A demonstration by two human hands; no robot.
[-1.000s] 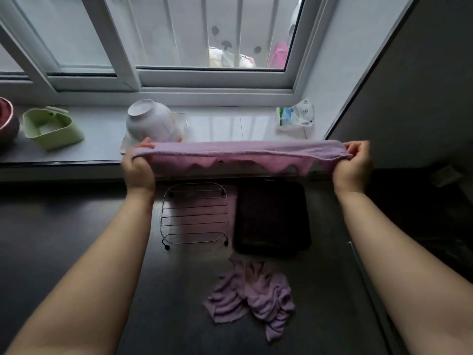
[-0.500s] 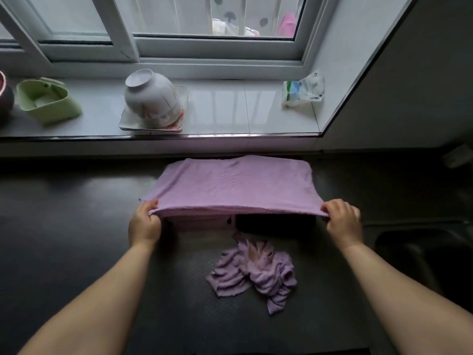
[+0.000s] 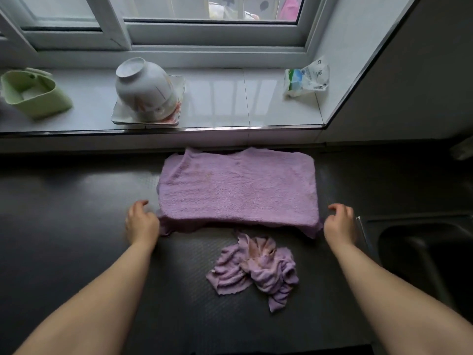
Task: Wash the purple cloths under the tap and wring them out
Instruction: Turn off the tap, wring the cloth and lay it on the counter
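Observation:
A purple cloth [image 3: 238,188] lies spread flat over something raised on the dark counter, its front edge hanging down. My left hand [image 3: 140,221] is just off its front left corner, fingers loosely curled, holding nothing. My right hand [image 3: 339,222] is just off the front right corner, likewise loose and apart from the cloth. A second purple cloth [image 3: 256,270], crumpled and stained, lies on the counter nearer to me, between my forearms.
The sink basin [image 3: 422,252] opens at the right edge of the dark counter [image 3: 76,226]. On the white window sill [image 3: 217,103] stand an upturned white bowl [image 3: 146,90] on a plate, a green container [image 3: 33,94] and a plastic packet [image 3: 305,78].
I lowered the stretched cloth from chest height onto the rack and tray, covering them. Both hands have let go of its corners and drawn slightly outward.

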